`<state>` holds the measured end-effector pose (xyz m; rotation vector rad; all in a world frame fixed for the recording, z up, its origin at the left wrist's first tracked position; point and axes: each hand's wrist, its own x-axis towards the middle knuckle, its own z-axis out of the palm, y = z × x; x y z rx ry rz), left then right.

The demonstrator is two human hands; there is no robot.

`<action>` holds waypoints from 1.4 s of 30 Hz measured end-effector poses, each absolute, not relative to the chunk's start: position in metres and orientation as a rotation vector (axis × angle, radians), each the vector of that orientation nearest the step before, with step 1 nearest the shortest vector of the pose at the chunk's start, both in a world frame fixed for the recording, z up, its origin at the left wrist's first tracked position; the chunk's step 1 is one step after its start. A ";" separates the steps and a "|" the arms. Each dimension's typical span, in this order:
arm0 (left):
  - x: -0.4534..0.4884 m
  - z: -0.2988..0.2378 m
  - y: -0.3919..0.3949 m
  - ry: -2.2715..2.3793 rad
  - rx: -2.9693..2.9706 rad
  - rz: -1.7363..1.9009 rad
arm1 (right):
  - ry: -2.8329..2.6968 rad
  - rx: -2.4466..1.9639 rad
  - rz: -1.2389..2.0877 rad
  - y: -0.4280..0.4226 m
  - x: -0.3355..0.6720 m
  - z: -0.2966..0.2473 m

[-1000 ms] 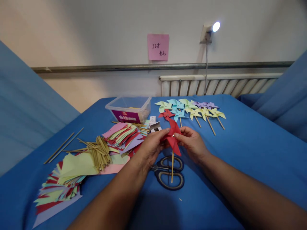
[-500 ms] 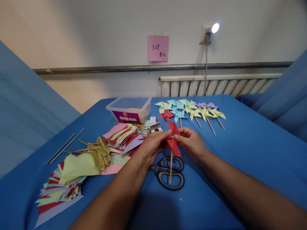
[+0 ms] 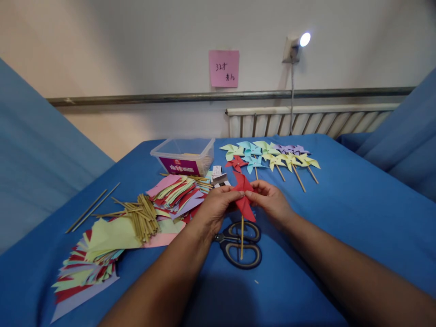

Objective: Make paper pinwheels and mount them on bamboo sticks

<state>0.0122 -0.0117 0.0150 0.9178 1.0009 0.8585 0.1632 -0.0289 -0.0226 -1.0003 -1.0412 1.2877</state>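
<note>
A red paper pinwheel [image 3: 245,210] on a thin wooden stick [image 3: 242,243] is held up in front of me, between both hands. My left hand [image 3: 220,204] pinches it from the left, its thumb near the centre of the blades. From the right, my right hand [image 3: 270,200] grips it too, thumb tip at the centre. Fingers behind the paper are partly hidden. Below the hands lie scissors [image 3: 241,265] with dark handles, the stick passing in front of their loops; their blades are hidden behind my left wrist.
Several finished pinwheels [image 3: 274,161] lie at the back right. A clear plastic box [image 3: 207,161] stands at the back left. Stacks of coloured paper [image 3: 112,238], a heap of short sticks [image 3: 143,220] and two longer sticks [image 3: 86,212] lie on the blue cloth's left side.
My left thumb has shifted down and right toward the pinwheel's centre. The red blades have turned slightly, with the top tip now further left. Both hands still hold it.
</note>
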 end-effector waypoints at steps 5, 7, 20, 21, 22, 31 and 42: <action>0.014 0.015 -0.011 1.029 0.778 1.035 | -1.234 -1.106 0.735 -0.039 0.157 -0.024; 0.015 0.014 -0.011 1.014 0.729 1.089 | -1.446 -1.102 0.497 -0.044 0.154 -0.025; 0.021 0.022 -0.022 0.973 0.668 1.093 | -1.674 -1.150 0.065 -0.040 0.161 -0.027; 0.021 0.022 -0.022 0.972 0.667 1.092 | -1.684 -1.136 0.063 -0.041 0.161 -0.026; 0.021 0.022 -0.022 0.967 0.665 1.090 | -1.694 -1.120 0.062 -0.041 0.161 -0.025; 0.023 0.022 -0.020 0.867 0.699 1.152 | -1.593 -1.105 0.175 -0.041 0.161 -0.025; 0.020 0.022 -0.017 0.901 0.659 1.254 | -1.537 -1.069 0.224 -0.041 0.161 -0.025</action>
